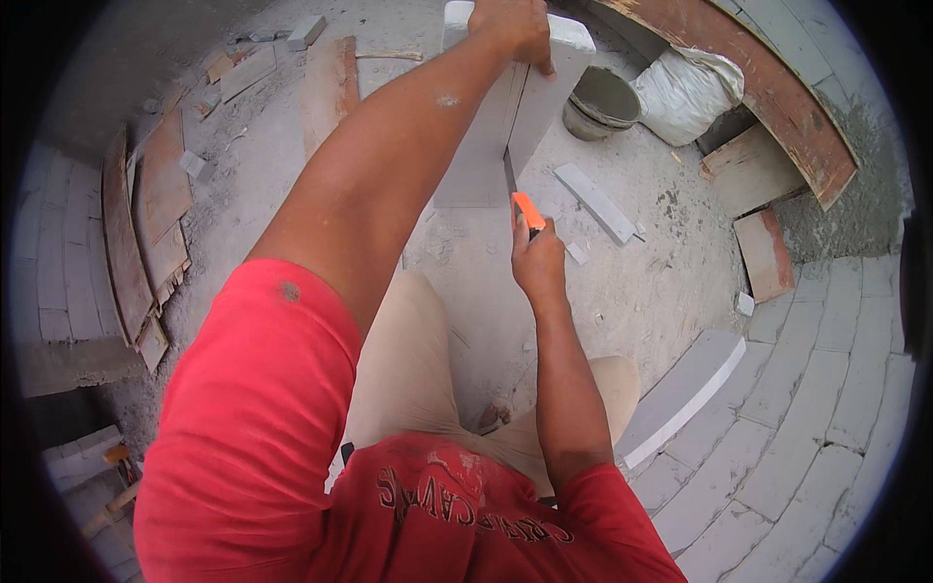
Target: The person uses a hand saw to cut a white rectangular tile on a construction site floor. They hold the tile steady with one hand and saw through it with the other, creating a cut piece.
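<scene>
A tall pale-grey lightweight concrete block (476,165) stands upright in front of me, with a narrow vertical slit down its face. At its top edge my left hand (515,34) grips it, with the fingers partly hidden behind the arm and the block. My right hand (537,257) is closed around the orange and black handle of a hand saw (526,210). The saw's thin blade reaches up into the slit. To the right of the block, a narrow cut strip of the same material (595,202) lies on the floor.
A dark bucket (601,102) and a white sack (690,95) stand at the far right, beneath a long curved-looking board (768,92). Wooden boards (160,175) lie along the left. Another block (685,394) rests at right, by the block wall (807,428).
</scene>
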A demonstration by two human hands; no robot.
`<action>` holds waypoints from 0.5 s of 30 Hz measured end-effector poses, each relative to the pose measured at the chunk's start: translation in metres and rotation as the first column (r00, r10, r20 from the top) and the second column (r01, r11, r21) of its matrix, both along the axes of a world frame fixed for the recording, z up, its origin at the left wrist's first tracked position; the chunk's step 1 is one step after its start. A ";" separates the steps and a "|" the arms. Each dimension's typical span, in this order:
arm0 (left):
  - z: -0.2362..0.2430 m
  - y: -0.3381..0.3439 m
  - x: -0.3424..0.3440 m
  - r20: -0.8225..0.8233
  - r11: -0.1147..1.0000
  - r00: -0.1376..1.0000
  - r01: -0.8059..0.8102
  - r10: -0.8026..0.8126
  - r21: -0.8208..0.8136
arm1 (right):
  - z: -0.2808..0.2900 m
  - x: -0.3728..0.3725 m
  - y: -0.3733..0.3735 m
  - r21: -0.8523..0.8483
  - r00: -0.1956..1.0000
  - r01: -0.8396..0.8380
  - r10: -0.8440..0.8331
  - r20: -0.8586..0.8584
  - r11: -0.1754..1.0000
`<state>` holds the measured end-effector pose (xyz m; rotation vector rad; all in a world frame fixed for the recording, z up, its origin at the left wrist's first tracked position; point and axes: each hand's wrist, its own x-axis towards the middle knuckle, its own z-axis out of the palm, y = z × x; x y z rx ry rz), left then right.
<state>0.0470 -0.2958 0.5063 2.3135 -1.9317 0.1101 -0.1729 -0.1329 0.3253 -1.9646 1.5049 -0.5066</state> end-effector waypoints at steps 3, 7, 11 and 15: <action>0.007 -0.004 0.004 0.032 1.000 0.999 -0.012 0.012 -0.016 | 0.012 0.023 -0.015 -0.026 1.000 0.002 -0.002 -0.004 1.000; -0.011 0.009 0.035 0.061 0.998 0.996 -0.058 0.059 -0.029 | 0.009 -0.052 0.107 0.161 0.995 -0.033 0.018 0.098 0.986; 0.020 0.023 0.040 0.027 0.994 0.998 -0.061 0.058 0.088 | 0.015 -0.072 0.135 -0.030 0.969 -0.073 0.078 0.235 0.997; 0.009 -0.013 0.009 0.031 0.999 0.999 0.018 -0.017 -0.027 | -0.008 0.013 -0.025 -0.025 1.000 0.012 -0.012 -0.021 1.000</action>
